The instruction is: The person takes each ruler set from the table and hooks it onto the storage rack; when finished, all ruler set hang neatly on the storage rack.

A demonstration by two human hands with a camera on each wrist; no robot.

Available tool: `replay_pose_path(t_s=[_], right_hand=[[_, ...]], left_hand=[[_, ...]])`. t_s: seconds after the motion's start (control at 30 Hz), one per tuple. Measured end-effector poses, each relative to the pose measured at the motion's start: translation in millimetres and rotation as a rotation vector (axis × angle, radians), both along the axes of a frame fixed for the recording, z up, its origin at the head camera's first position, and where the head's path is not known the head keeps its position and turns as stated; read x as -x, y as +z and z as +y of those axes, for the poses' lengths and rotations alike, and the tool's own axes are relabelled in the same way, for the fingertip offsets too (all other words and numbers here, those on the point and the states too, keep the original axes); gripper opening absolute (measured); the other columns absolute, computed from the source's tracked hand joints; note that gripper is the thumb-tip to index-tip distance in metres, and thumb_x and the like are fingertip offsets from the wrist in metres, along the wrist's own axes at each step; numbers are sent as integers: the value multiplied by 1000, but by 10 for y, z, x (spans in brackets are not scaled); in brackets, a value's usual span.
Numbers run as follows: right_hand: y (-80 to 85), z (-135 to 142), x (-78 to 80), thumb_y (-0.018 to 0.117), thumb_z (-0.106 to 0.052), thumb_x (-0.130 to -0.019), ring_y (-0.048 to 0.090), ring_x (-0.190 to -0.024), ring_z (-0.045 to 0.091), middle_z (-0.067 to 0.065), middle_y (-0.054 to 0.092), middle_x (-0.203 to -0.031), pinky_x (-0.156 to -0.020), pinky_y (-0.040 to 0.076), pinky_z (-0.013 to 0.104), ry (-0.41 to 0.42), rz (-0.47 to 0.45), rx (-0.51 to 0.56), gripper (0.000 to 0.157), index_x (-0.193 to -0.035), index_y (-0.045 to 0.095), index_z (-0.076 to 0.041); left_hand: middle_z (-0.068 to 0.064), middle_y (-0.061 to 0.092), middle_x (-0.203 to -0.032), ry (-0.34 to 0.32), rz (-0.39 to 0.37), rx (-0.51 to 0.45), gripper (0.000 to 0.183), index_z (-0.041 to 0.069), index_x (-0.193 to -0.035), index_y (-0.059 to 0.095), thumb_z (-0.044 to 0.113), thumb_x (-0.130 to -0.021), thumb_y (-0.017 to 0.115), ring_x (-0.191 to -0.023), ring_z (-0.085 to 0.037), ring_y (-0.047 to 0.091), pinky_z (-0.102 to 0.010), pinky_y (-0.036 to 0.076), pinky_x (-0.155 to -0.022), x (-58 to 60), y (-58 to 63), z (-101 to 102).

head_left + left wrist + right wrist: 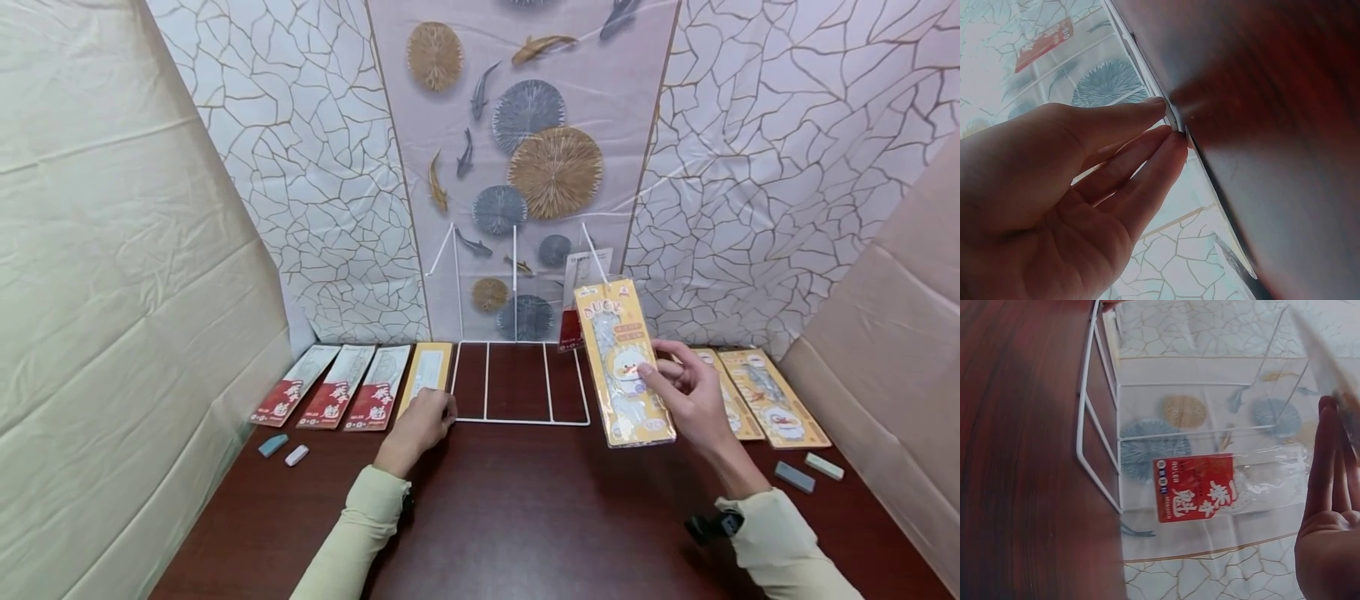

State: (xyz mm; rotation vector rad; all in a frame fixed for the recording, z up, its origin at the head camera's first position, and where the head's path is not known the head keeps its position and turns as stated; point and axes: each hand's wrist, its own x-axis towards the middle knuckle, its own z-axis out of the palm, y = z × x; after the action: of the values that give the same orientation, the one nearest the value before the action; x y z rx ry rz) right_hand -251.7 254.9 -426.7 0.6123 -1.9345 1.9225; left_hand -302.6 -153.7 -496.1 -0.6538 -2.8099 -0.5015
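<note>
My right hand (pixel 693 396) pinches a yellow packaged ruler set (pixel 626 362) marked "DUCK", thumb in front and fingers behind. The top of the package meets the tip of the right hook on the white wire display rack (pixel 517 422); whether the hook passes through its hole cannot be told. Farther back on that hook hangs a red-and-white ruler package (pixel 1194 487), partly hidden in the head view. With thumb and fingertips, my left hand (pixel 422 423) pinches the rack's base wire at its front left corner.
Red-and-white packages (pixel 378 387) and one yellow package (pixel 427 371) lie left of the rack. More yellow packages (pixel 772 400) lie on the right. Small eraser-like blocks, teal (pixel 272 446), white (pixel 297 456), grey (pixel 795 477) and pale green (pixel 825 466), lie nearer on the table.
</note>
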Motion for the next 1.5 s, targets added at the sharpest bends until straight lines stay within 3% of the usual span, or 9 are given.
replay_pose_path(t_s=[0.33, 0.57, 0.87, 1.1, 1.33, 1.5], right_hand=[[-150, -94, 378, 67, -7, -95, 74, -81, 10, -1, 76, -97, -65, 58, 22, -101, -29, -54, 44, -136, 51, -1], [-221, -169, 598, 65, -8, -97, 75, -83, 13, 3, 72, -103, -66, 61, 32, -92, -65, -31, 44, -136, 48, -1], [-284, -275, 805, 63, -11, -98, 75, -88, 12, 25, 68, -118, -71, 62, 35, -120, -77, -66, 46, -139, 43, -2], [-276, -305, 912, 62, -17, -99, 73, -93, 7, 28, 65, -123, -75, 62, 32, -140, -88, -94, 46, -138, 43, -2], [-430, -272, 969, 61, -31, -101, 67, -103, 3, 26, 66, -126, -86, 56, 20, -186, -120, -200, 48, -137, 48, -2], [-505, -213, 963, 59, -31, -102, 66, -104, 5, 26, 66, -126, -83, 55, 19, -207, -128, -229, 46, -137, 52, -3]], left_hand=[[-1, 69, -74, -7, 24, 0, 14, 11, -73, 71, 0, -81, 76, -73, -21, 66, -36, 55, -68, 4, -7, -1], [-2, 70, -77, 7, -3, 12, 13, 11, -76, 72, 2, -83, 75, -74, -20, 66, -34, 55, -69, -5, -23, -6], [-5, 72, -80, 18, -17, 3, 11, 10, -77, 73, 2, -83, 76, -78, -22, 68, -37, 56, -71, -13, -23, 4], [-3, 71, -77, 4, 7, 8, 12, 11, -76, 73, 2, -82, 76, -76, -21, 68, -36, 56, -70, -2, -23, 4], [-2, 71, -77, 4, 5, 24, 12, 11, -76, 73, 3, -83, 76, -76, -20, 67, -35, 56, -69, -13, 5, 11], [-3, 71, -78, 7, 6, 24, 12, 11, -76, 72, 3, -83, 77, -76, -21, 68, -35, 56, -69, -12, 5, 4]])
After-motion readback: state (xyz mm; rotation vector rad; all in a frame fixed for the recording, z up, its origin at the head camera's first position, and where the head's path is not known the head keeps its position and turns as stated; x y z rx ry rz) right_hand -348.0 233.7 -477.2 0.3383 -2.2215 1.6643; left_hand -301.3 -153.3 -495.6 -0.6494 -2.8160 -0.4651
